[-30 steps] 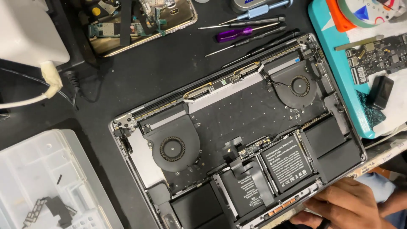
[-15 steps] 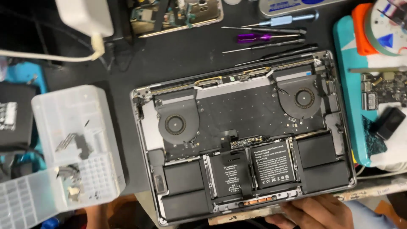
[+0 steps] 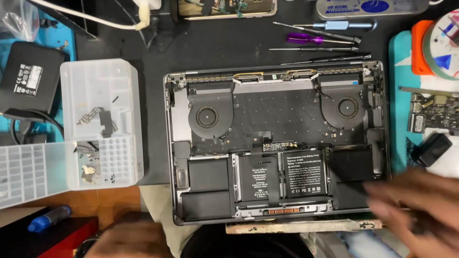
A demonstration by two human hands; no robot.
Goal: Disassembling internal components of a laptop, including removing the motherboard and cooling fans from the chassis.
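Two hands in shot, both pretty blurry. Opened laptop (image 3: 275, 138) lies bottom-up on the dark mat (image 3: 215, 48), right in the middle, fans and black battery cells showing. Right hand (image 3: 420, 208) hovers over its lower right corner, fingers spread loosely; can't tell if it's pinching anything. Left hand (image 3: 129, 239) sits low at the near edge, just below the laptop's left corner, grip unreadable too. Clear parts tray (image 3: 100, 124) with tiny brackets is just left of the laptop, screwdrivers (image 3: 318, 38) lined up behind it, bare circuit board (image 3: 432, 114) off to the right
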